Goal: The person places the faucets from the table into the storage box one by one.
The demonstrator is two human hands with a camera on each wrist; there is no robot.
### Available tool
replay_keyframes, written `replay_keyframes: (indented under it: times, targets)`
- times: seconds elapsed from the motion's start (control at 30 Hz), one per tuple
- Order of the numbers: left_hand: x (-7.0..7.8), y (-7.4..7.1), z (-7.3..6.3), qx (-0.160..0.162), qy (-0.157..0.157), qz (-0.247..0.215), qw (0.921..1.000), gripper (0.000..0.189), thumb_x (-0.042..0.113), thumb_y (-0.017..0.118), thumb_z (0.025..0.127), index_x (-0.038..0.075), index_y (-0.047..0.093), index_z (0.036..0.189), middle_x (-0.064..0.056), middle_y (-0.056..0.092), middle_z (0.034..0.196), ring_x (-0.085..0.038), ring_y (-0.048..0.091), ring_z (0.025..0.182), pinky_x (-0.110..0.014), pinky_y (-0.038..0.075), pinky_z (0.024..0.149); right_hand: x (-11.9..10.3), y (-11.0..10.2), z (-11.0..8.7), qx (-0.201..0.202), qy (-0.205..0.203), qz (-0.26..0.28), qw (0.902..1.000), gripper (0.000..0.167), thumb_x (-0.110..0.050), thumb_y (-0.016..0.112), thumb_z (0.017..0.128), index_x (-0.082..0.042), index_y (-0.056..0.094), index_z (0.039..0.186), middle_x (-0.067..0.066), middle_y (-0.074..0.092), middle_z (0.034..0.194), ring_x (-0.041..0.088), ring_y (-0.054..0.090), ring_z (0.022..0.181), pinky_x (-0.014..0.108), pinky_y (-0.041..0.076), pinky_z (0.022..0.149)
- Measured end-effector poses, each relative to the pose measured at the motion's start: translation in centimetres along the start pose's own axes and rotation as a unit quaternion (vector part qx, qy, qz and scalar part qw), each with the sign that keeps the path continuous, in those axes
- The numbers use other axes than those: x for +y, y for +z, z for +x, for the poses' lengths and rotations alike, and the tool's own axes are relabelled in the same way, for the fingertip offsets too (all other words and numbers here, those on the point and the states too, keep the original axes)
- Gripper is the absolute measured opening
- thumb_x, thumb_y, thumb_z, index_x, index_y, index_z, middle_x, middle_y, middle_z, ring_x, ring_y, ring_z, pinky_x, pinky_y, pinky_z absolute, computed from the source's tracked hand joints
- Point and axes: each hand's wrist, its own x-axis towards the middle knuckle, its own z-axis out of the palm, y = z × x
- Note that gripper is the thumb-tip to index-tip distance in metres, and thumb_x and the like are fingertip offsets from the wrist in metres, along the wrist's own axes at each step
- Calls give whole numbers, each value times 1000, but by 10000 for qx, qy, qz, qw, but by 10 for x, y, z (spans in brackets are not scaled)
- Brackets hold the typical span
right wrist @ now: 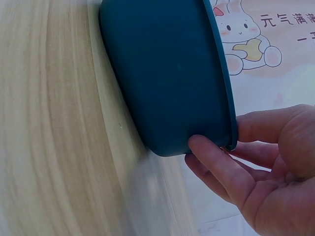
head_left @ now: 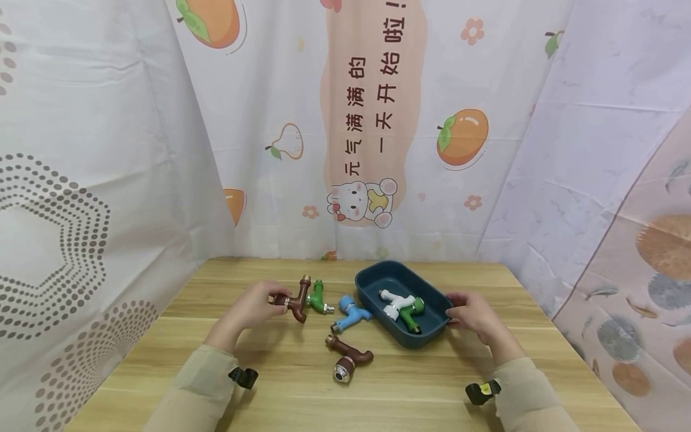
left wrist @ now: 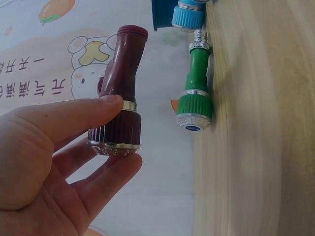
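My left hand (head_left: 254, 307) pinches a dark brown tap (head_left: 297, 303) by its ribbed, silver-banded knob, thumb on one side and fingers on the other. In the left wrist view this brown tap (left wrist: 125, 73) points its threaded end upward. A green tap (head_left: 317, 298) lies on the table right beside it. At the right, my right hand (head_left: 475, 316) grips the near right end of a dark blue plastic basin (head_left: 414, 342), fingers at its rim. Inside the basin lie a white tap (head_left: 396, 303) and another green tap (head_left: 412, 317).
A light blue tap (head_left: 352, 314) lies against the basin's left side. Nearer the front, a second brown tap (head_left: 349, 355) rests on the wooden table (head_left: 302, 402). Printed curtains (head_left: 270, 198) hang behind the table and along both sides.
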Motion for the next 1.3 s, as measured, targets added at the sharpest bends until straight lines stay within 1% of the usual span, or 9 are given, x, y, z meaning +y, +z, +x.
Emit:
replay_keyframes:
  times: [0.1,0.37,0.43,0.53,0.73,0.93,1.13,1.3]
  targets:
    - [1,-1,1,29,-18,-5,10000,26,3,81,82,14,78,105,2,70,103,-15,63,92,-43,54,83,1,0,0,9,6,4,10000,50,12,56,92,22,42,139,39,52,128,42,63,108,52,58,85]
    - [5,-3,3,95,-295,-94,9995,31,4,80,85,10,76,115,-3,70,113,-21,64,101,-46,54,88,0,-1,0,-23,-8,52,10000,50,13,56,93,23,41,139,40,50,130,41,63,108,52,57,85]
    - [6,-3,4,114,-324,-75,9994,31,4,80,86,10,76,117,-4,69,115,-22,64,102,-47,54,89,-1,-2,0,-68,-41,23,10000,50,12,56,93,23,40,139,41,49,131,41,63,109,52,57,86]
    - [8,-2,5,140,-354,-51,9993,32,5,81,86,10,76,117,-5,69,117,-23,64,104,-48,54,91,-1,-1,0,-17,23,79,10000,50,13,56,93,22,41,139,40,50,131,42,63,109,51,57,86]
    - [9,-1,9,148,-419,1,9990,31,8,80,87,11,76,118,-7,69,120,-25,64,107,-50,53,92,1,0,0,-17,6,34,10000,49,12,55,93,22,41,139,41,50,132,43,62,110,52,57,86]
    - [13,0,11,149,-339,20,9993,31,8,80,87,11,76,117,-7,70,119,-26,65,107,-51,53,92,1,0,0,-27,-2,65,10000,49,13,56,93,22,42,139,40,50,131,43,63,110,52,57,86]
    - [14,3,13,212,-214,25,9995,30,7,81,86,11,76,116,-5,71,116,-23,65,104,-49,54,91,2,-1,1,-41,-16,51,10000,49,12,56,93,22,42,139,41,49,132,44,63,110,52,57,85]
    - [13,5,17,233,-123,30,9996,31,7,81,85,7,76,116,-5,72,112,-22,65,101,-48,54,90,2,-1,1,-34,-22,55,10000,48,12,56,93,22,43,138,41,50,132,44,63,110,52,58,84]
